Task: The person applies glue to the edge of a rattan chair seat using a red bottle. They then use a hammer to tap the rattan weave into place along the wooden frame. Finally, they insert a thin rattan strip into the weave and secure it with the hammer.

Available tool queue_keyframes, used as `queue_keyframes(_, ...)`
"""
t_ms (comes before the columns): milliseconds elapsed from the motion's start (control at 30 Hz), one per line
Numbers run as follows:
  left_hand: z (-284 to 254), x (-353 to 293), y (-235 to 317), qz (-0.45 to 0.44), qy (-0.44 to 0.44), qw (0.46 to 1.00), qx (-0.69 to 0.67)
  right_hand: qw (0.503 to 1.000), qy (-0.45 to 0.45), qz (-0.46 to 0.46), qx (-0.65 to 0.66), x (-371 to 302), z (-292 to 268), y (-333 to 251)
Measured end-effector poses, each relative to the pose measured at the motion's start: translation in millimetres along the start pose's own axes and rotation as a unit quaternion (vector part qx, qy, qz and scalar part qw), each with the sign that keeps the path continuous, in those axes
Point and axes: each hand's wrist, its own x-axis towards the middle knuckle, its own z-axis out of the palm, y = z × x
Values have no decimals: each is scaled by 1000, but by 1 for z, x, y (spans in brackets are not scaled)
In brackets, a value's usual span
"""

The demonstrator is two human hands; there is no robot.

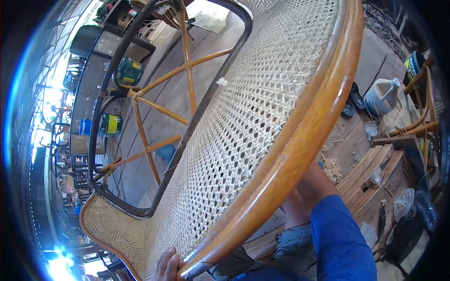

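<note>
A large rattan chair [309, 126] with a glossy orange-brown rim is tilted on its side across the middle of the view. Pale open-weave cane webbing [225, 145] covers its curved body. Dark poles form its base frame, braced by crossed lighter rattan rods [161, 77] lashed at the joints. At the lower end, my left hand [168, 264] curls its fingers over the chair's edge, against the webbing and rim; the lower part is cut off. My right forearm [342, 239], in a blue sleeve, reaches under the rim, which hides the right hand and its fingers.
On the right lie a white plastic jug [382, 97], dark sandals [352, 100], wooden slats [370, 173], shavings [332, 169] and a plastic bag [404, 203]. A bent rattan frame [429, 110] stands at the far right. Green-and-yellow tins [111, 125] stand behind the chair on the left.
</note>
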Motion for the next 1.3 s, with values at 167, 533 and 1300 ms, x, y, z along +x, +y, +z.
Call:
queue_keyframes(167, 4, -3, -4, 42, 19, 999, -14, 1000, 4, 6, 2, -12, -9, 5)
queue_keyframes(533, -3, 12, -3, 50, 12, 999, -10, 999, 40, -2, 13, -9, -44, -1)
queue_keyframes(1300, -48, 64, -25, 141, 43, 986, -74, 901, -172, 365, -157, -439, -256, -81)
